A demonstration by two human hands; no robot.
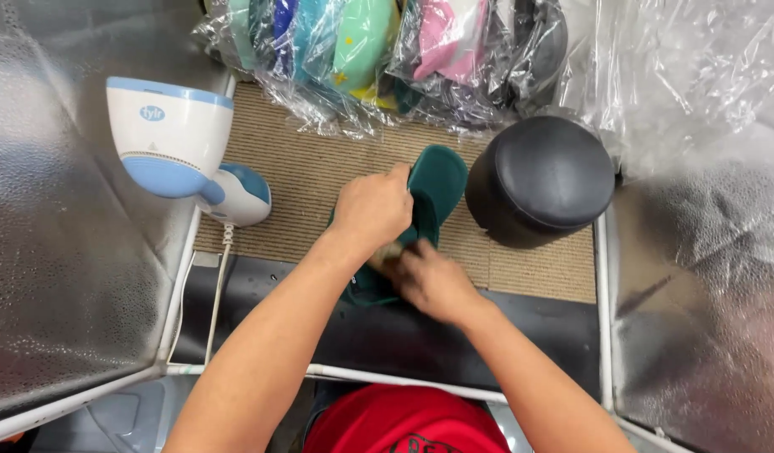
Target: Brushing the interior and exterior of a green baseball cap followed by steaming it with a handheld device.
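Note:
A dark green slipper (437, 180) lies on the striped beige mat (303, 176), toe pointing away from me. My left hand (372, 208) rests on top of it, fingers curled over its upper edge and gripping it. My right hand (429, 281) sits just below, pinching the slipper's near end, where a bit of pale material shows between the two hands. The slipper's lower half is mostly hidden by both hands.
A white and blue handheld steamer (181, 143) stands at the left with its cord trailing down. A black round padded stool (542, 176) stands right of the slipper. Plastic-wrapped colourful slippers (362, 50) pile at the back. Clear plastic sheeting (697, 75) fills the right.

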